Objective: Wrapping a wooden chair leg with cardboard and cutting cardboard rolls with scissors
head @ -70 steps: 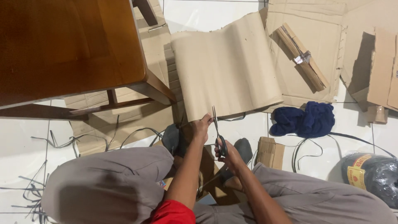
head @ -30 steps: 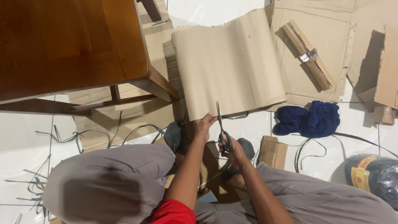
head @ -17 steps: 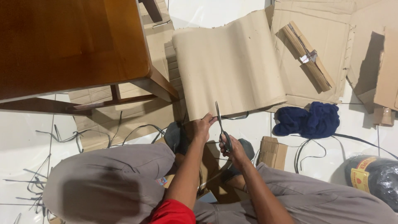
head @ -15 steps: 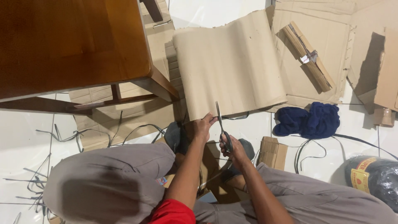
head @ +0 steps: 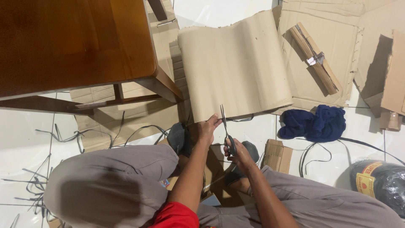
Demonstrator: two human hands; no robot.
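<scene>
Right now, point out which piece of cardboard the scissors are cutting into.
The big pale curved sheet on the floor: the scissors bite its near edge, beside the left hand. The other brown cardboard lies untouched.

Black wrapped roll, yellow-red label

The scene is lit evenly and fairly brightly from above, by indoor light. Soft glare is thrown off the glossy white floor tiles and a warm sheen is seen on the polished wooden bench. Deep shadow is cast under the bench and beneath the raised cardboard flap at the right. The corrugated cardboard sheet is rendered sharply; slight softness and wide-angle stretching are noticed toward the lower corners, where the grey trousers loom large.
</scene>
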